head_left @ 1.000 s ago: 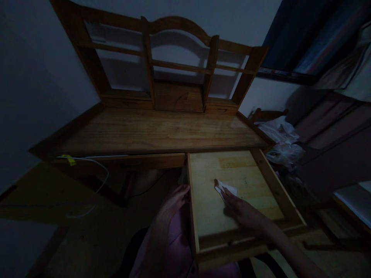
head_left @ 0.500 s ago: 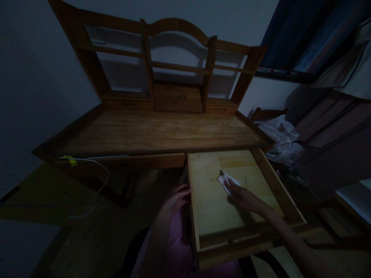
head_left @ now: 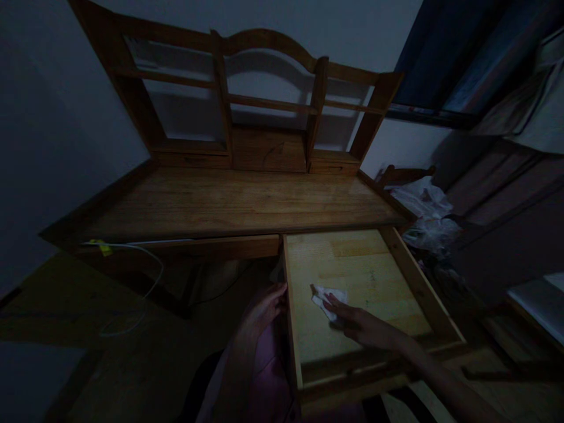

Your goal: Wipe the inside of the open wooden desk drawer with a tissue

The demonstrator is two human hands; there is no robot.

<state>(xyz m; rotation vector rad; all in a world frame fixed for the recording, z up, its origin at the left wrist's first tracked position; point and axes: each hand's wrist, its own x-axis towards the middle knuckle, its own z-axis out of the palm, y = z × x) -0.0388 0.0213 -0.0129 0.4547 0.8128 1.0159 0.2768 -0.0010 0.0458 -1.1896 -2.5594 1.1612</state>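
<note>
A wooden drawer (head_left: 352, 276) is pulled out from the desk on the right side, its pale bottom board showing. On that board my right hand (head_left: 359, 320) presses a crumpled white cloth (head_left: 330, 298), perhaps a paper wipe, under its fingertips. The cloth has a darker, brownish corner at its left end. My left hand (head_left: 267, 308) is at the drawer's left side wall, with curled fingers against its outer face and upper edge.
Behind the drawer stretches the wooden desktop (head_left: 247, 197), with a shelf unit (head_left: 268, 106) at its back. A white cable (head_left: 154, 276) with a yellow tag hangs at the front left. Plastic bags (head_left: 425, 202) are piled beyond the desk's right edge. The room is dim.
My right hand has slid the cloth leftward and nearer to me across the drawer bottom. My left hand stays at the drawer's side.
</note>
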